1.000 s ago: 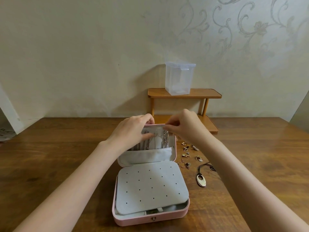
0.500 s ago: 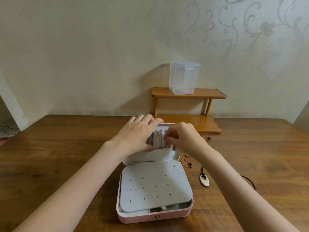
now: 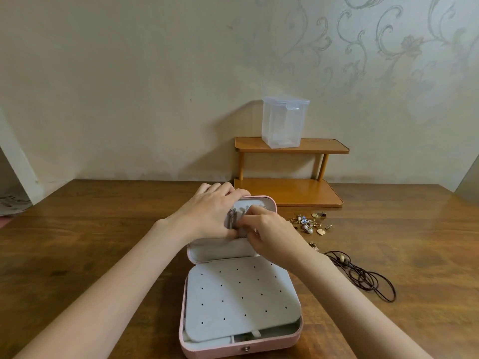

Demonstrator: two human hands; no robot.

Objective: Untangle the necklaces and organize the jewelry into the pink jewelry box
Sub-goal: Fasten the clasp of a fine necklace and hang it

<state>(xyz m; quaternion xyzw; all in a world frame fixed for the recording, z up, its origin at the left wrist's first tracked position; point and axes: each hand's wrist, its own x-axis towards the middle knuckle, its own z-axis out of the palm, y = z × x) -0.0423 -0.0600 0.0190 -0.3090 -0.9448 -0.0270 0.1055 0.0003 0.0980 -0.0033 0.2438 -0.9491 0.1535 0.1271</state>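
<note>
The pink jewelry box (image 3: pixel 241 351) stands open on the wooden table, a grey dotted panel (image 3: pixel 241 294) lying across its base. Silver necklaces (image 3: pixel 231 217) hang inside the raised lid (image 3: pixel 269 203). My left hand (image 3: pixel 207 216) rests over the lid's top edge, its thumb pressing at the chains. My right hand (image 3: pixel 267 231) is curled in front of the lid and pinches at the necklaces; what lies between its fingertips is hidden. Loose earrings and charms (image 3: pixel 308 224) are scattered right of the lid. A dark cord necklace (image 3: pixel 363 275) with beads lies tangled farther right.
A small two-tier wooden shelf (image 3: pixel 290 149) stands against the wall behind the box, carrying a clear plastic container (image 3: pixel 283 123). Papers (image 3: pixel 13 203) show at the far left edge. Bare table wood stretches left of the box.
Both hands have dropped lower onto the lid's inside, the right hand closing in toward the left. The view shifted, bringing the dark cord and the earring pile into sight.
</note>
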